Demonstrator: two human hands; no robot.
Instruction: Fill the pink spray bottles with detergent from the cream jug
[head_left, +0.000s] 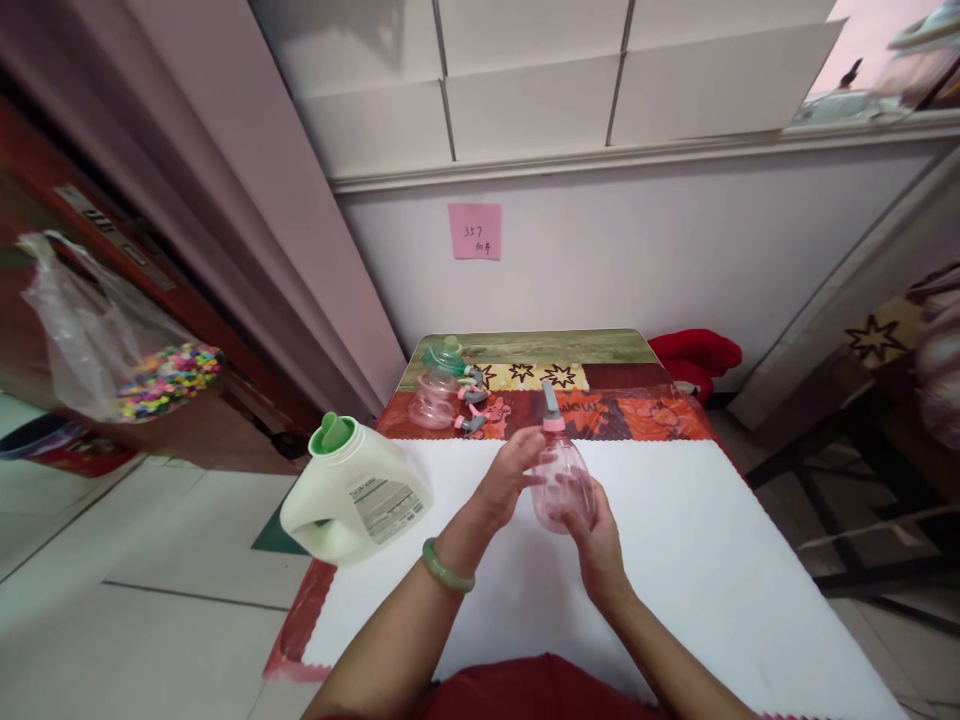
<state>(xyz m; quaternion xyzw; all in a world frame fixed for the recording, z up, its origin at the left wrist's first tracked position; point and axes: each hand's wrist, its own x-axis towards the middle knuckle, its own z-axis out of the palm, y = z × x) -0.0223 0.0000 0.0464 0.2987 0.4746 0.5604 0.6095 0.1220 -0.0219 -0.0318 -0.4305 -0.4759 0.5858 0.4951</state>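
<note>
A clear pink spray bottle (559, 478) with a pink collar and grey nozzle stands upright on the white cloth (675, 560) at the table's middle. My right hand (592, 535) wraps its lower body from the near side. My left hand (508, 470), with a green bangle on the wrist, pinches at the bottle's upper left side just below the collar. A white detergent jug (352, 492) with a green cap lies tilted at the table's left edge, a short way from my left hand.
At the table's far left stand a green-topped clear bottle (444, 360) and a pink clear bottle (432, 405), with loose spray heads (472, 400) beside them. A red cushion (694, 352) lies behind the table. A plastic bag of coloured bits (161, 378) hangs at left.
</note>
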